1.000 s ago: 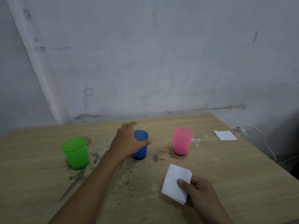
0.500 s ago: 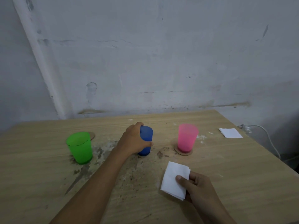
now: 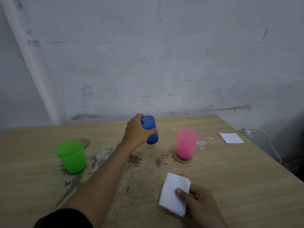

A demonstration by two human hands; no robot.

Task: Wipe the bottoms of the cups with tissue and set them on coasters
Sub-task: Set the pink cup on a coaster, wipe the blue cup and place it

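Observation:
My left hand [image 3: 137, 131] grips the blue cup [image 3: 150, 131] and holds it lifted and tilted above the middle of the wooden table [image 3: 238, 178]. Near the front edge, my right hand [image 3: 199, 205] pinches a folded white tissue [image 3: 173, 194] between thumb and fingers. A pink cup [image 3: 187, 143] stands upright on a round brown coaster [image 3: 178, 158] to the right. At the left a green cup [image 3: 71, 156] stands directly on the table, with another coaster [image 3: 85, 142] just behind it.
Dark stains and crumbs cover the table's middle [image 3: 136, 159]. A second folded tissue [image 3: 231, 137] lies at the far right. A white cable [image 3: 269, 142] hangs off the right edge. A scuffed white wall [image 3: 164, 63] stands right behind the table.
My left hand closed around the blue cup and raised it off the table, tilting it. My right hand kept hold of the tissue in about the same place.

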